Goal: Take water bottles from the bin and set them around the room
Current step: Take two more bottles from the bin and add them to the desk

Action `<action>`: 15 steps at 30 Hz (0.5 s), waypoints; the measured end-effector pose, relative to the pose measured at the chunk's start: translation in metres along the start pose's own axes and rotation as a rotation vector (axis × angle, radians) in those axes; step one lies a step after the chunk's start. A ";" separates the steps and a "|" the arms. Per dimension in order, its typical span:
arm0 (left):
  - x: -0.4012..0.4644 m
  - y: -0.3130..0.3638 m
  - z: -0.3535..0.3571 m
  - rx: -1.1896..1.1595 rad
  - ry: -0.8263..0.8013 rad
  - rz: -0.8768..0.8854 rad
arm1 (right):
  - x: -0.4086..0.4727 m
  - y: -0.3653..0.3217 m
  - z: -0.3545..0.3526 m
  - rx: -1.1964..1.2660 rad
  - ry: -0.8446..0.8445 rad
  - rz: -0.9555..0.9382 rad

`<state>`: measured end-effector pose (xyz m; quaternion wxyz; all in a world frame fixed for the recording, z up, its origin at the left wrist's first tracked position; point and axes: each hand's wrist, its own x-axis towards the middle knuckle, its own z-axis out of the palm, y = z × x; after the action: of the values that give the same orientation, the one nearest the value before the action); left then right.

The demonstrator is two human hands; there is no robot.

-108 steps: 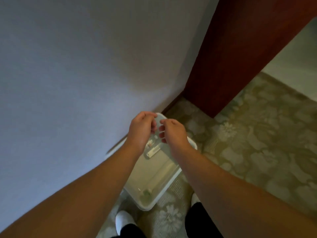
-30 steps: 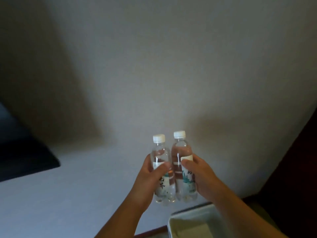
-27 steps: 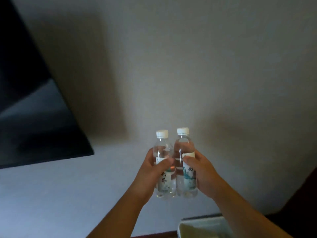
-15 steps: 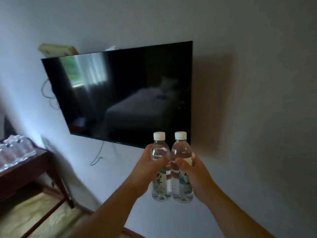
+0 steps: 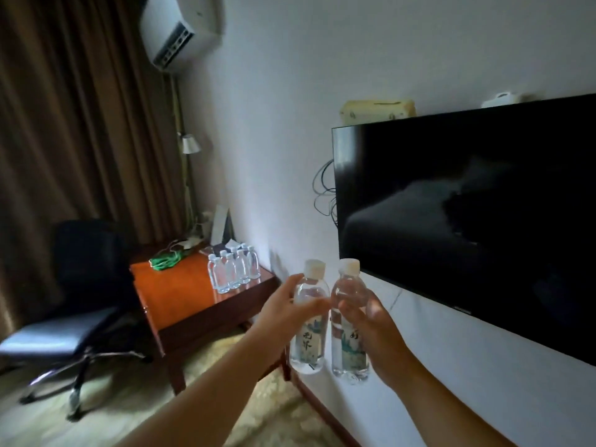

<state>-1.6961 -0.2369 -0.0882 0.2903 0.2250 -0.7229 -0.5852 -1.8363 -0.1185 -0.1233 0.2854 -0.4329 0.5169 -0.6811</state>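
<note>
The view had swung left since the earlier frame, bringing a wooden worktop (image 5: 180, 295) and a cluster of bottles (image 5: 233, 269) on it into sight. The left hand (image 5: 283, 312) gripped the left bottle (image 5: 309, 321) and the right hand (image 5: 371, 327) gripped the right bottle (image 5: 350, 321), both upright, caps up, side by side before the television (image 5: 467, 214).

The person turned left from the bin; the desk (image 5: 180, 295), its bottles (image 5: 233, 269) and a chair (image 5: 74, 285) came into view.
</note>
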 end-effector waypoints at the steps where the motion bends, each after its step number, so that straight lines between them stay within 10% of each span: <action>1: 0.006 -0.003 -0.021 0.021 0.019 -0.006 | 0.015 0.007 0.017 0.007 -0.014 0.006; 15: 0.144 -0.061 -0.271 0.202 0.236 -0.105 | 0.248 0.115 0.201 0.074 -0.273 0.056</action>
<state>-1.6167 -0.5398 -0.0853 0.3183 0.3579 -0.7260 -0.4935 -1.7799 -0.4523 -0.1412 0.3878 -0.4963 0.4595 -0.6262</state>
